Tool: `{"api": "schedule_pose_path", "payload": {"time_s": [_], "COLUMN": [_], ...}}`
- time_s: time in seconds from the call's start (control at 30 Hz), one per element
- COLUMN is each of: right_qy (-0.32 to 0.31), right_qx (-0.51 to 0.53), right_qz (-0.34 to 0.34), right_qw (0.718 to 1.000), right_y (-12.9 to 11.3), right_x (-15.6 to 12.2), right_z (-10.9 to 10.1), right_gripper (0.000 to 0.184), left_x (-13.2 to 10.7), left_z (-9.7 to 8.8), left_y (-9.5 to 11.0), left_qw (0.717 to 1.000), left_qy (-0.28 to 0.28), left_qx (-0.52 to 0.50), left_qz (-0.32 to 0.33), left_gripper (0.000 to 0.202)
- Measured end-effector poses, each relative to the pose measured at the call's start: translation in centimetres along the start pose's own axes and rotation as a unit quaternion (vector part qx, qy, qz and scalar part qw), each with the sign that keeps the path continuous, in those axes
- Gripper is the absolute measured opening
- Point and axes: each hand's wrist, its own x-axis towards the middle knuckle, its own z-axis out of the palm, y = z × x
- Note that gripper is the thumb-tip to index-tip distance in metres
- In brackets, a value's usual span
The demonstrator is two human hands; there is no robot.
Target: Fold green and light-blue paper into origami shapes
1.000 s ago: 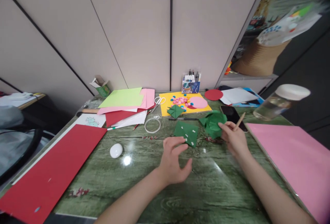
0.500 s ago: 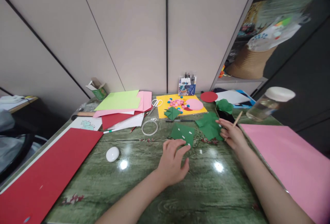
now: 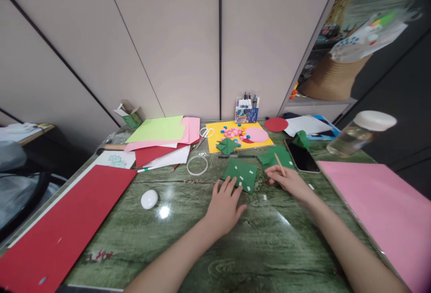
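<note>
My left hand (image 3: 225, 210) lies spread, its fingertips on the lower edge of a green paper square (image 3: 243, 171) dotted with several small white pieces. In my right hand (image 3: 292, 184) a thin wooden stick (image 3: 279, 164) is pinched, pointing up and leaning left. That hand hovers over the table right of the square; its fingertips are partly hidden. Just behind it lies a larger green paper piece (image 3: 274, 156). A small white piece (image 3: 265, 197) rests on the table between my hands. A folded green paper shape (image 3: 226, 146) sits behind the square.
A phone (image 3: 305, 157) with crumpled green paper (image 3: 301, 140) on it lies at right, near a lidded bottle (image 3: 357, 135) and pink sheet (image 3: 377, 194). Behind are a yellow sheet (image 3: 215, 142) with pompoms and scissors (image 3: 206, 133). A red board (image 3: 74, 216) lies left.
My right hand has moved left with the stick, away from the phone, which shows more now. My left fingers have settled flatter onto the green square.
</note>
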Motion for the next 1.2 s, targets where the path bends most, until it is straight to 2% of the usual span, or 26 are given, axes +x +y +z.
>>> {"api": "schedule_pose_path", "payload": {"time_s": [0.17, 0.4, 0.53, 0.63, 0.73, 0.8, 0.87, 0.93, 1.0, 1.1, 1.2], "right_qy": [0.014, 0.057, 0.042, 0.012, -0.014, -0.010, 0.012, 0.035, 0.042, 0.029, 0.027], "right_qx": [-0.044, -0.083, -0.111, -0.135, -0.165, -0.197, -0.237, -0.272, -0.295, -0.309, -0.311], "right_qz": [-0.015, -0.018, -0.015, -0.017, -0.030, -0.039, -0.045, -0.053, -0.062, -0.071, -0.075], "right_qw": [0.999, 0.995, 0.993, 0.991, 0.986, 0.980, 0.970, 0.960, 0.953, 0.948, 0.947], "right_y": [0.5, 1.0, 1.0, 0.9, 0.8, 0.8, 0.8, 0.8, 0.9, 1.3, 1.5], "right_x": [0.5, 1.2, 1.2, 1.0, 0.6, 0.4, 0.3, 0.3, 0.4, 0.5, 0.5], "right_z": [-0.9, -2.7, -2.6, -1.8, -0.9, -0.4, -0.3, -0.2, -0.2, -0.1, 0.0], "right_gripper": [0.033, 0.034, 0.035, 0.038, 0.038, 0.037, 0.036, 0.033, 0.028, 0.024, 0.024], "left_x": [0.2, 0.6, 0.9, 1.1, 1.2, 1.2, 1.1, 1.0, 0.9, 0.6, 0.4], "left_z": [0.4, 0.0, -0.6, -0.8, -0.4, 0.0, 0.3, 0.3, 0.0, -0.4, -0.5], "left_y": [-0.7, -1.4, -1.7, -1.8, -1.9, -1.9, -1.8, -1.7, -1.6, -1.3, -0.9], "left_qw": [0.999, 0.995, 0.986, 0.963, 0.919, 0.888, 0.877, 0.893, 0.930, 0.978, 0.984], "left_qy": [-0.009, 0.025, 0.042, 0.043, 0.032, 0.022, 0.019, 0.024, 0.033, 0.034, 0.018], "left_qx": [-0.022, -0.058, -0.145, -0.250, -0.376, -0.445, -0.469, -0.438, -0.357, -0.208, -0.159], "left_qz": [-0.037, -0.074, -0.074, -0.095, -0.114, -0.112, -0.106, -0.099, -0.083, -0.003, 0.077], "left_gripper": [0.047, 0.040, 0.034, 0.030, 0.029, 0.031, 0.031, 0.031, 0.033, 0.038, 0.041]}}
